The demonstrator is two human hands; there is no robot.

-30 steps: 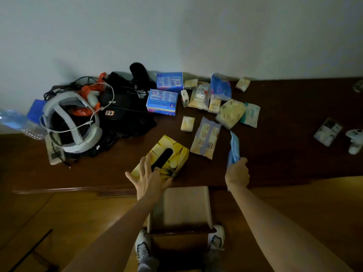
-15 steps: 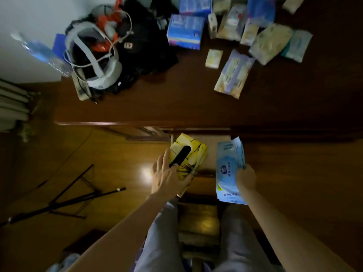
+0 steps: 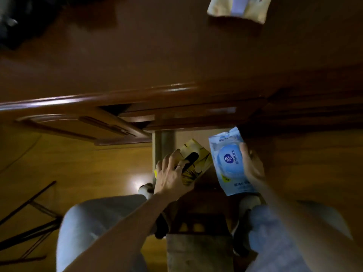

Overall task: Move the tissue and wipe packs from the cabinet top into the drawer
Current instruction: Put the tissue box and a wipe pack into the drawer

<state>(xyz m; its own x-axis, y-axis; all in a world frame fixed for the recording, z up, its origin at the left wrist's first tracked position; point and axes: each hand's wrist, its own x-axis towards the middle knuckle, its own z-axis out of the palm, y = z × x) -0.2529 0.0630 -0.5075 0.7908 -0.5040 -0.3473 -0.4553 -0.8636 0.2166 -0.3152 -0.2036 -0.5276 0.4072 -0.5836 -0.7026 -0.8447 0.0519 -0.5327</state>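
My left hand [image 3: 170, 174] grips a yellow tissue box [image 3: 198, 160] with a black slot, holding it low over the open drawer [image 3: 164, 142] below the cabinet top [image 3: 157, 55]. My right hand [image 3: 252, 165] holds a blue wipe pack [image 3: 228, 158] with a round lid, face up, just right of the box and over the same drawer. A cream and lilac pack [image 3: 238, 8] lies on the cabinet top at the upper edge of the view.
An open cabinet door [image 3: 78, 124] swings out to the left of the drawer. Black tripod legs [image 3: 29, 222] stand on the wooden floor at the lower left. My legs and shoes flank the drawer front. Dark gear [image 3: 11, 22] sits at the cabinet's far left.
The view has tilted down and closer to the drawer. Both hands have lowered the tissue box and the wipe pack from the cabinet edge to just over the drawer.
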